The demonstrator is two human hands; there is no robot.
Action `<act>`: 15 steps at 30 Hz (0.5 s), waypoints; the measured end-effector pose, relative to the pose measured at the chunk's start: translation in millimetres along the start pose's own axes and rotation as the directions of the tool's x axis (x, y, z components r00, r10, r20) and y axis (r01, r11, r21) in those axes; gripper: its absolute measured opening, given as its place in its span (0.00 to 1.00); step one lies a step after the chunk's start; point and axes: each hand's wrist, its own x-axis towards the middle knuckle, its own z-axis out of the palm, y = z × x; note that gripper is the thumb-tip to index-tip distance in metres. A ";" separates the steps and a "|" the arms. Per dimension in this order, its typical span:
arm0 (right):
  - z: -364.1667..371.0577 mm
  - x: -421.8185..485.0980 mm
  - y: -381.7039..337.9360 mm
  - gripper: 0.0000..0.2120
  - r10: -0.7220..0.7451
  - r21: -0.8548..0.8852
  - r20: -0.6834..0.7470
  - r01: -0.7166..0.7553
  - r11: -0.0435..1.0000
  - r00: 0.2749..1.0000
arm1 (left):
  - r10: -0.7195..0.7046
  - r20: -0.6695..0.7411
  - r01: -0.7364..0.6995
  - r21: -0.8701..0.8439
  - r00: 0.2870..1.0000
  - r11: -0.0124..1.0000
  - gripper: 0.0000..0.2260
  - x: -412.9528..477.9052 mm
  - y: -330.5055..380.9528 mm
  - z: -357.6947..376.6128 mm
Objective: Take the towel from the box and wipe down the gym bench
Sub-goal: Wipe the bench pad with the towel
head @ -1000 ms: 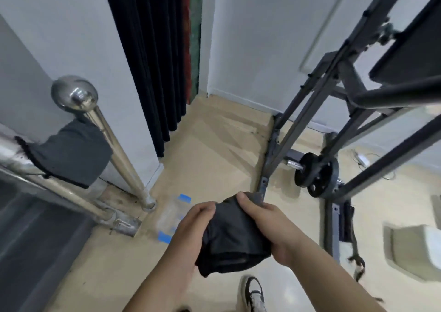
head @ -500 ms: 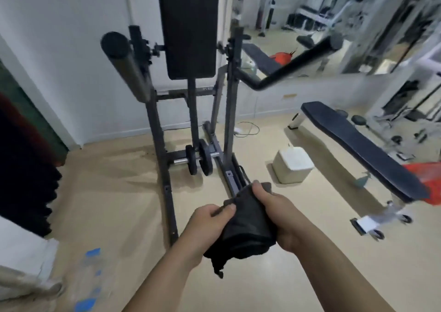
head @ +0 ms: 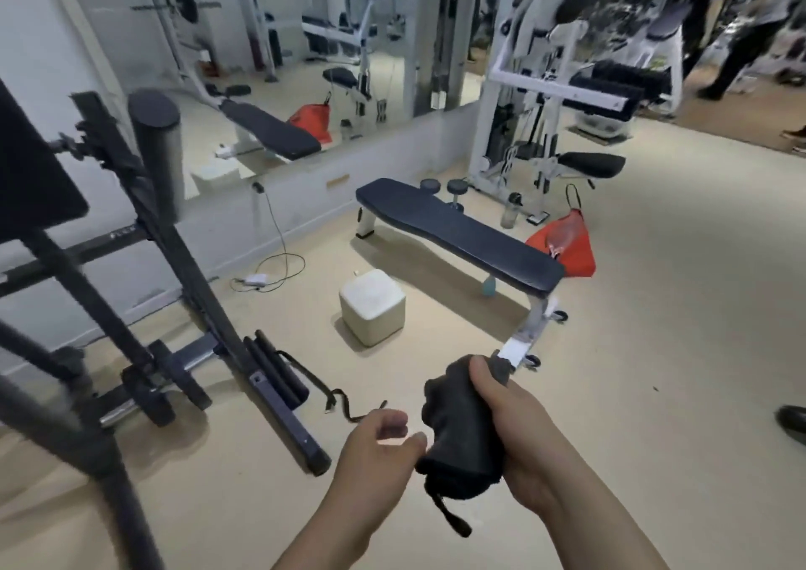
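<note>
Dark grey bunched cloth towel [head: 462,434]: 1 hand off

Towel gripped in right hand [head: 519,434], fingers wrapped round it. Left hand [head: 375,451] has let go since 0.5 s ago and sits just beside towel, fingers loosely curled, holding nothing. Long black padded gym bench [head: 458,229] has come into view ahead, well apart, beyond white cube-shaped box [head: 373,305]. Wiping judged not begun.

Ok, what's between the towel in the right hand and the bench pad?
In the head view, only bare floor and the white foot bar of the bench lie beyond the towel; the white box sits left of that line.
</note>
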 end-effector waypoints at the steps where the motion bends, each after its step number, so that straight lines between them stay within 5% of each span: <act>1: -5.4 13.3 -8.3 0.23 -0.005 0.034 -0.014 0.005 0.999 1.000 | 0.008 0.015 -0.008 -0.013 1.000 1.000 0.07 17.7 8.8 9.3; 3: -16.6 41.1 -27.2 0.22 0.004 0.139 -0.039 0.001 0.990 0.999 | 0.022 0.086 -0.019 -0.031 0.996 0.999 0.06 53.5 30.4 24.9; 7: -47.2 95.2 -74.4 0.20 0.002 0.310 -0.059 0.017 0.951 0.998 | -0.045 0.204 0.047 -0.008 0.978 0.999 0.23 129.4 75.5 60.7; 10: -75.5 135.2 -111.2 0.17 -0.018 0.350 -0.099 0.052 0.935 0.995 | -0.071 0.287 0.092 -0.060 0.955 0.994 0.18 182.8 109.2 97.8; 13: -110.2 177.2 -142.7 0.18 0.004 0.340 -0.154 0.049 0.939 0.988 | 0.149 0.093 -0.149 -0.008 0.985 0.989 0.04 220.8 145.0 137.7; 15: -135.3 215.5 -157.5 0.19 0.016 0.322 -0.215 0.055 0.945 0.976 | 0.422 0.104 -0.429 0.050 0.901 0.902 0.07 243.8 170.5 163.4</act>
